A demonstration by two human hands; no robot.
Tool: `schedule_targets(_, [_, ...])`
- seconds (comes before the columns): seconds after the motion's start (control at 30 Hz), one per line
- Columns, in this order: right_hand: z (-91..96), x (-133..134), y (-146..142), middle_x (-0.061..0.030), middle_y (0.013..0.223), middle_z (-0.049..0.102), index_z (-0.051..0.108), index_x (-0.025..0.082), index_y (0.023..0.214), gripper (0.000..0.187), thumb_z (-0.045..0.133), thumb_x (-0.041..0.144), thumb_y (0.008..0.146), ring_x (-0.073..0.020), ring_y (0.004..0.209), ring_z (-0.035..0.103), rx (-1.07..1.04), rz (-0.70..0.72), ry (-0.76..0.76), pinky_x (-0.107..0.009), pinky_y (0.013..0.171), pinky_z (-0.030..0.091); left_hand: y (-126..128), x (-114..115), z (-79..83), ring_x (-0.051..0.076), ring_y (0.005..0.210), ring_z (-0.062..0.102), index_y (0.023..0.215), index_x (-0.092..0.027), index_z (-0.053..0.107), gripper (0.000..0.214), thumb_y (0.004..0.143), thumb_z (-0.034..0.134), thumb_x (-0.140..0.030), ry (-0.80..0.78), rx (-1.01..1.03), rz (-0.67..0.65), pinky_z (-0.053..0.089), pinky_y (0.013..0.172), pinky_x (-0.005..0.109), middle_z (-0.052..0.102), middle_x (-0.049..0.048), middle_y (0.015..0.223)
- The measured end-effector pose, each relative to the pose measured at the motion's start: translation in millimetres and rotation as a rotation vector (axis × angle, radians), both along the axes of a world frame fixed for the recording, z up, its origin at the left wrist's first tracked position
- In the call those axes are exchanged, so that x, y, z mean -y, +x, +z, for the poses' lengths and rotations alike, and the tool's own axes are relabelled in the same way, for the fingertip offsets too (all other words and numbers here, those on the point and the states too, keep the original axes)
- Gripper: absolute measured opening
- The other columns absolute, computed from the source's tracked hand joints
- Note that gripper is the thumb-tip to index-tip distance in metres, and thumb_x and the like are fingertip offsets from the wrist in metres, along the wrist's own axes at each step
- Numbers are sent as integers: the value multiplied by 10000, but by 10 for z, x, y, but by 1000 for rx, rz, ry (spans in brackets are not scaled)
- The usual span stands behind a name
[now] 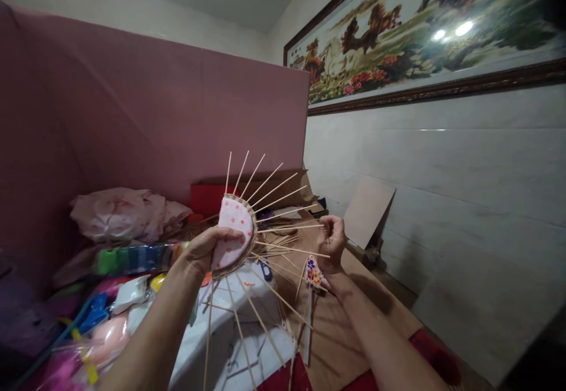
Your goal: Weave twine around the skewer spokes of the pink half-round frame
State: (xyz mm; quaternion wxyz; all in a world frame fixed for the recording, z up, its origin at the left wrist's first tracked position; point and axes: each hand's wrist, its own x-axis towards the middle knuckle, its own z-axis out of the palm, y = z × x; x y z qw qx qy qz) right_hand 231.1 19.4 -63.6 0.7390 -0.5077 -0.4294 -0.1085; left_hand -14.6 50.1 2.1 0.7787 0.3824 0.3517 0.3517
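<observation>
My left hand [204, 248] grips a round basket base [234, 235] covered in pink floral cloth, held up in mid-air. Several thin bamboo spokes [272, 186] stick out from its woven rim like rays. My right hand [331, 239] is closed in a pinch at the tips of the spokes on the right side, fingers curled around a thin strand I can barely make out. A small floral piece [313, 274] hangs just below my right wrist.
Below lies a brown cardboard sheet [336, 332] with loose sticks. At left is a heap of coloured plastic bags [128, 258] and a pink bundle [126, 213]. A pink board [154, 114] stands behind; a framed horse painting [424, 31] hangs on the right wall.
</observation>
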Motion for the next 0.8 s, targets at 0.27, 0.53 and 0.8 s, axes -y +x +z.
schedule_targets(0.27, [10,-10,115,10,655,470,469,180,753,230,452,392,838,-125,585,447,58,14,66,-237,581,381,-40,-65,-115,207,519,639,748,-57,624,156,597,584,-47,10,-78,-5,527,526,279,686,138,626])
schedule_targets(0.53, [35,-46,160,21,638,459,477,173,737,270,470,429,821,-119,576,430,-40,27,60,-232,560,364,-8,-55,-157,185,499,617,789,-69,622,223,572,587,-37,80,-102,-71,488,501,253,677,120,610])
schedule_targets(0.8, [-106,-149,6,35,561,490,535,160,710,335,471,472,814,-106,515,440,26,144,-241,-227,508,360,213,234,-5,166,482,596,765,-87,636,284,491,594,-27,215,27,-167,458,462,236,678,94,633])
